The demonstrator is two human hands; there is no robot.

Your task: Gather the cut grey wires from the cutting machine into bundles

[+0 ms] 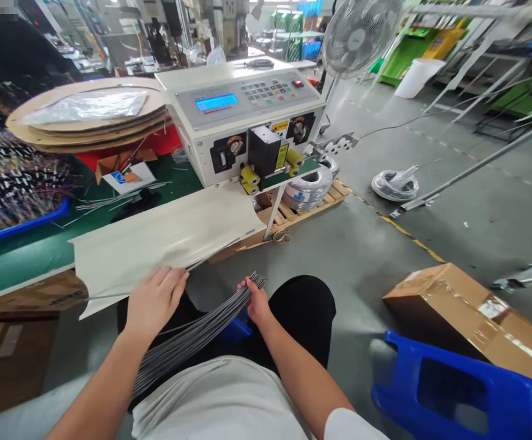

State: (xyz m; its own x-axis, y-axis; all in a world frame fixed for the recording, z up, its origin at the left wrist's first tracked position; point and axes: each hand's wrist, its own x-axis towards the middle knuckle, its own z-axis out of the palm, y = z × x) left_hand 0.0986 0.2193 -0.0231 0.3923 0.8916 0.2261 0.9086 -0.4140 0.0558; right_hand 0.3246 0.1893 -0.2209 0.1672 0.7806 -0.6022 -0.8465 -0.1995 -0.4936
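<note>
The person's right hand (pixel 257 301) is closed around a thick bundle of grey cables (pixel 197 336), gripping it close to the cut ends; the rest of the bundle trails across the lap towards the left forearm. The left hand (pixel 156 299) lies with bent fingers over a single grey cable (pixel 197 264) along the near edge of a cream tray (pixel 169 235); whether it pinches that cable cannot be told.

Above the tray, a cream machine (pixel 247 91) has a lit blue display (pixel 216 102), its characters too small to read, beside a keypad (pixel 266 93) whose markings are equally unclear. A yellow label (pixel 279 127) with a warning sign sits on its front, and another yellow sticker (pixel 282 157) is on the black block (pixel 262 150); their small print is illegible.

On the green table (pixel 0 269), a small open box (pixel 131 178) shows a round blue mark. Below the machine, a wrapped coil (pixel 309 189) carries a blue-and-white label. On the floor at right, a cardboard carton (pixel 463 305) bears an unreadable white label.
</note>
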